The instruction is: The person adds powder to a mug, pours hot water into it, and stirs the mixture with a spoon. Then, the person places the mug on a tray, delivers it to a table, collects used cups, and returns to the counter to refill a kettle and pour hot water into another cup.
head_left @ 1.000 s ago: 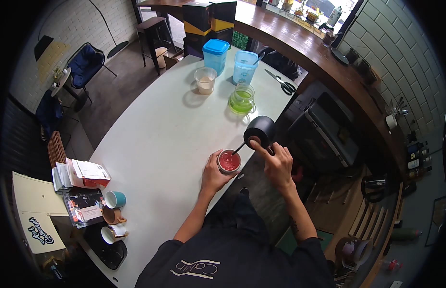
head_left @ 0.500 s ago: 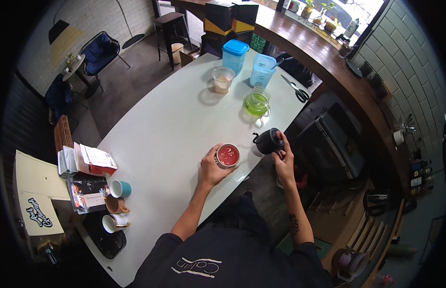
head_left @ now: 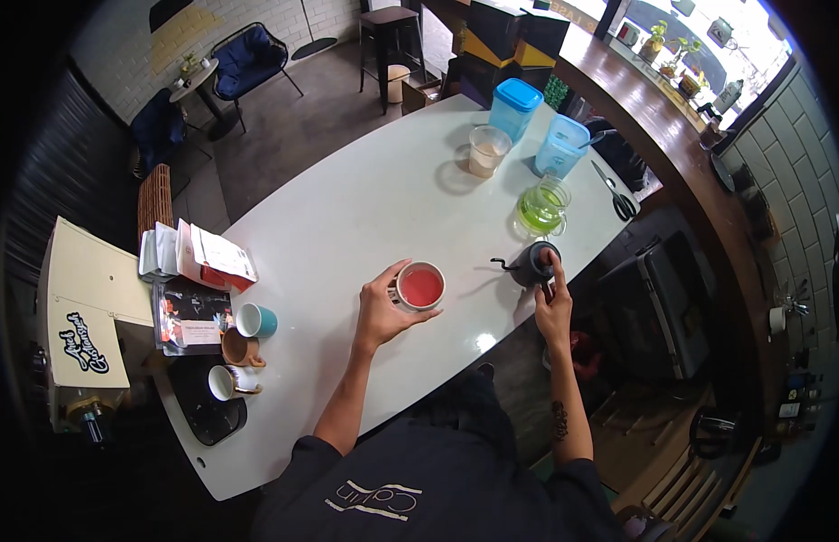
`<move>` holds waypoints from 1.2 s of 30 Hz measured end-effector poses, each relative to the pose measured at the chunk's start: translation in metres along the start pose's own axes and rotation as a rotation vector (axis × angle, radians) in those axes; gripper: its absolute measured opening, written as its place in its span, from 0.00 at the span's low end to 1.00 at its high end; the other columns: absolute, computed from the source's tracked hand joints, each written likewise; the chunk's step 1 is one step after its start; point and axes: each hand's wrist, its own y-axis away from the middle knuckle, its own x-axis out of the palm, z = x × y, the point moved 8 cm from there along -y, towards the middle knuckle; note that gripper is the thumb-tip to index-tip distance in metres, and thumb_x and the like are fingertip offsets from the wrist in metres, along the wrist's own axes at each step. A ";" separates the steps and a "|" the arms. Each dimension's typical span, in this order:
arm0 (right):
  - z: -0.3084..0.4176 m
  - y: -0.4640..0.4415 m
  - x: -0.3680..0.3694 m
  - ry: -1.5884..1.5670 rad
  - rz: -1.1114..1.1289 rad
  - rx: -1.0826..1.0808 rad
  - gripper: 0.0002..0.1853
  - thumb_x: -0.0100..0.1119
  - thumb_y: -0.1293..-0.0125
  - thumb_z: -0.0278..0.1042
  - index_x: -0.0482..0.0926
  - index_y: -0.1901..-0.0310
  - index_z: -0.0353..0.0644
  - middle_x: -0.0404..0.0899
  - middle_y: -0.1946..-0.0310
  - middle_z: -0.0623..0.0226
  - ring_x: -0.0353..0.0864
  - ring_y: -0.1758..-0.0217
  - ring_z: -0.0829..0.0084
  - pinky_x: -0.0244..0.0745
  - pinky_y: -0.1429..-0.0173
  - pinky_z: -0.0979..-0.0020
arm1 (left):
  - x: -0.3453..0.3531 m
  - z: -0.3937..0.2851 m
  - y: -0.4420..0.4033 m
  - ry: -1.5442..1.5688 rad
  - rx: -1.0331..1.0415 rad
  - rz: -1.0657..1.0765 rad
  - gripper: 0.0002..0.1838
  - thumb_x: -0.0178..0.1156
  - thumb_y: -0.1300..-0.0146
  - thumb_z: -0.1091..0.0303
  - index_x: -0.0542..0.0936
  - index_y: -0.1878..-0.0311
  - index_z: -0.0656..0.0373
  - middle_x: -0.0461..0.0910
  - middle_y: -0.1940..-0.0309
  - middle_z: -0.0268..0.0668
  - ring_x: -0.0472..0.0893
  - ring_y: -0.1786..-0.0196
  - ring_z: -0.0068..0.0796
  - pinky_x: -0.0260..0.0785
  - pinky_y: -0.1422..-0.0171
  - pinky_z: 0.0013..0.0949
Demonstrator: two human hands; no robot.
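A white-rimmed cup (head_left: 421,286) of red liquid is in my left hand (head_left: 383,312), whose fingers and thumb curve around its side. To the right, my right hand (head_left: 554,307) grips a small black gooseneck kettle (head_left: 531,267) by its handle side, with one finger reaching over the top. The kettle's thin spout points left, towards the cup but apart from it. Whether the kettle rests on the white table (head_left: 347,208) cannot be made out. Just beyond it stands a glass pot (head_left: 543,208) with green liquid.
Behind the glass pot are a clear plastic cup (head_left: 488,152), two blue containers (head_left: 514,110) and black-handled scissors (head_left: 618,199). Several mugs (head_left: 256,320) stand at the left beside packets (head_left: 212,257) and a black tray (head_left: 207,411). A wooden counter (head_left: 636,117) runs along the right.
The view has swung left, so the table's things appear further right. The kettle has come further over the table and looks more upright. Both hands keep their holds.
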 end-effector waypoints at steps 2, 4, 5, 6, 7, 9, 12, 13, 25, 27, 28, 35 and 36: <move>0.008 -0.004 0.001 0.030 -0.006 -0.016 0.40 0.53 0.38 0.12 0.61 0.24 0.51 0.77 0.39 0.59 0.78 0.51 0.79 0.72 0.44 0.76 | 0.000 0.006 0.002 0.033 -0.014 -0.024 0.46 0.85 0.65 0.60 0.76 0.40 0.68 0.86 0.54 0.46 0.87 0.51 0.35 0.81 0.43 0.37; 0.006 -0.008 0.005 -0.014 0.055 0.080 0.38 0.53 0.36 0.17 0.59 0.24 0.50 0.69 0.30 0.52 0.70 0.28 0.58 0.67 0.27 0.59 | 0.004 0.011 0.005 0.069 -0.022 -0.040 0.46 0.85 0.67 0.58 0.78 0.42 0.68 0.86 0.55 0.46 0.87 0.53 0.36 0.81 0.45 0.37; 0.005 -0.009 0.004 -0.015 0.047 0.083 0.38 0.53 0.36 0.17 0.59 0.24 0.50 0.69 0.30 0.52 0.70 0.28 0.58 0.67 0.27 0.59 | 0.007 0.013 0.006 0.054 -0.027 -0.035 0.46 0.85 0.67 0.58 0.78 0.42 0.68 0.86 0.55 0.46 0.87 0.53 0.36 0.81 0.45 0.37; 0.007 -0.011 0.004 -0.011 0.052 0.040 0.38 0.54 0.35 0.19 0.58 0.24 0.50 0.70 0.31 0.51 0.71 0.29 0.58 0.67 0.28 0.59 | 0.011 0.014 0.006 0.040 -0.031 -0.029 0.46 0.85 0.66 0.58 0.77 0.41 0.68 0.86 0.55 0.46 0.87 0.53 0.36 0.81 0.45 0.37; 0.007 -0.011 0.004 -0.006 0.054 -0.001 0.38 0.55 0.35 0.21 0.58 0.24 0.50 0.71 0.32 0.49 0.71 0.29 0.57 0.67 0.28 0.59 | 0.016 0.016 0.006 0.042 -0.025 -0.018 0.46 0.85 0.66 0.58 0.77 0.41 0.68 0.86 0.55 0.46 0.87 0.53 0.36 0.81 0.45 0.37; 0.014 -0.006 -0.001 0.068 0.021 -0.027 0.40 0.58 0.34 0.24 0.53 0.22 0.50 0.77 0.39 0.48 0.78 0.36 0.57 0.71 0.33 0.60 | 0.025 0.020 0.005 -0.001 -0.029 -0.032 0.46 0.85 0.66 0.58 0.77 0.41 0.68 0.86 0.56 0.46 0.87 0.53 0.37 0.81 0.45 0.36; 0.006 0.014 -0.014 0.179 -0.019 0.041 0.45 0.63 0.33 0.29 0.46 0.21 0.52 0.77 0.64 0.67 0.77 0.66 0.75 0.74 0.58 0.70 | 0.041 0.024 0.006 0.010 -0.030 -0.027 0.45 0.85 0.66 0.58 0.77 0.42 0.67 0.86 0.55 0.47 0.87 0.53 0.37 0.81 0.45 0.37; -0.002 0.023 -0.018 0.186 -0.031 0.051 0.45 0.63 0.33 0.29 0.46 0.21 0.52 0.77 0.64 0.67 0.77 0.66 0.75 0.74 0.58 0.70 | 0.048 0.027 0.005 0.016 -0.026 -0.011 0.45 0.85 0.66 0.58 0.77 0.42 0.67 0.86 0.55 0.47 0.87 0.53 0.37 0.81 0.45 0.37; -0.058 0.129 -0.054 -0.063 -0.140 0.348 0.11 0.58 0.28 0.32 0.80 0.49 0.36 0.78 0.75 0.69 0.77 0.71 0.81 0.73 0.66 0.75 | 0.093 0.023 -0.006 0.159 -0.072 0.069 0.47 0.83 0.60 0.71 0.70 0.35 0.68 0.82 0.48 0.47 0.84 0.47 0.36 0.80 0.42 0.38; -0.066 0.143 -0.054 -0.073 -0.166 0.329 0.10 0.58 0.29 0.31 0.82 0.52 0.37 0.80 0.74 0.69 0.78 0.71 0.82 0.73 0.66 0.75 | 0.097 0.023 -0.009 0.165 -0.082 0.110 0.47 0.83 0.59 0.71 0.69 0.34 0.67 0.80 0.46 0.47 0.83 0.45 0.37 0.79 0.41 0.40; -0.074 0.151 -0.055 -0.098 -0.189 0.356 0.08 0.58 0.30 0.30 0.84 0.55 0.37 0.82 0.74 0.69 0.78 0.71 0.82 0.72 0.66 0.76 | 0.096 0.022 -0.010 0.148 -0.070 0.106 0.47 0.83 0.59 0.72 0.69 0.34 0.66 0.80 0.46 0.47 0.83 0.45 0.37 0.79 0.40 0.40; -0.123 0.232 -0.076 -0.064 -0.297 0.452 0.08 0.60 0.30 0.29 0.86 0.63 0.35 0.79 0.78 0.73 0.76 0.75 0.84 0.71 0.70 0.77 | 0.088 0.015 -0.009 -0.033 0.139 0.068 0.64 0.86 0.66 0.61 0.58 0.25 0.63 0.64 0.29 0.51 0.64 0.26 0.47 0.60 0.24 0.43; -0.130 0.249 -0.086 -0.042 -0.337 0.493 0.09 0.60 0.31 0.29 0.86 0.64 0.34 0.80 0.79 0.71 0.77 0.76 0.83 0.71 0.70 0.77 | 0.084 0.001 -0.007 -0.077 0.182 0.054 0.61 0.85 0.64 0.62 0.59 0.26 0.62 0.66 0.31 0.49 0.64 0.27 0.47 0.59 0.23 0.44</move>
